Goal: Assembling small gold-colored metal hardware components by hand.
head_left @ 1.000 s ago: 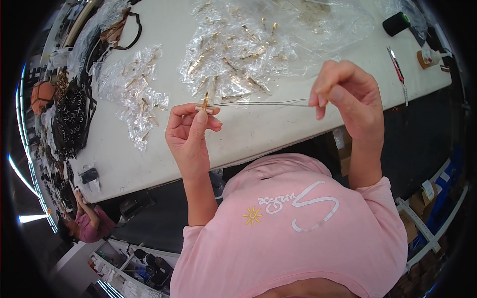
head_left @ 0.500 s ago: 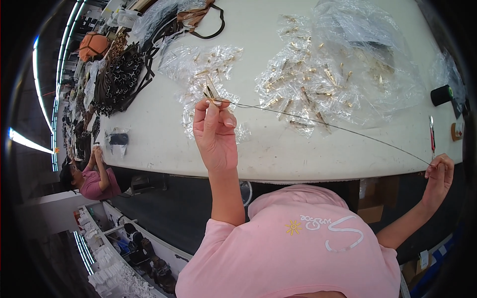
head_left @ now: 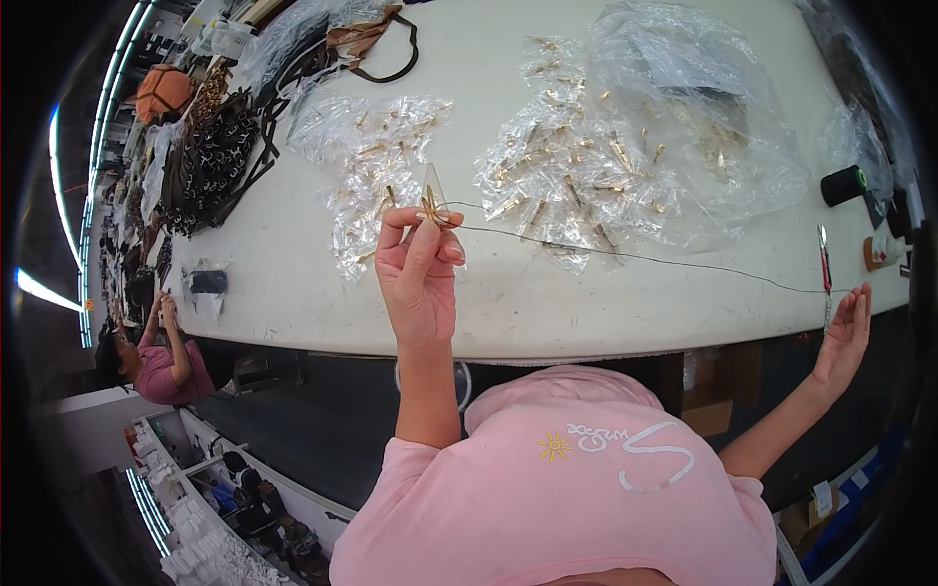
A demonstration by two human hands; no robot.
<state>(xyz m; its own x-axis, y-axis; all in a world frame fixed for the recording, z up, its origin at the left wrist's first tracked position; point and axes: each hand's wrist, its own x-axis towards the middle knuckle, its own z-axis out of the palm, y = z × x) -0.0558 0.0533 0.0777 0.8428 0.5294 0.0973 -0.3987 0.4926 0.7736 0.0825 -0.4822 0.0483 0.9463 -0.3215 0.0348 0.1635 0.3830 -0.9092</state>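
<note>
Over the table's middle, my left hand is closed, pinching a small gold metal piece between thumb and fingers. A clear pointed scrap of plastic stands up by it. From this hand a thin dark thread runs right across the table, sagging slightly, with a short strand beside its left end. My right hand is at the table's right front edge, fingers stretched out, with the thread's far end close to its fingertips. Just left of those fingertips lies a slim pointed tool with a red handle.
Clear bags holding small gold parts lie in a left pile and a right pile. A black thread spool lies at right. Dark straps with metal rings are heaped far left. Another person works at the left.
My right hand has gone from a pinch on the thread to stretched fingers, and the thread hangs slacker. The gold piece in my left hand has turned more upright. The whole view has shifted slightly.
</note>
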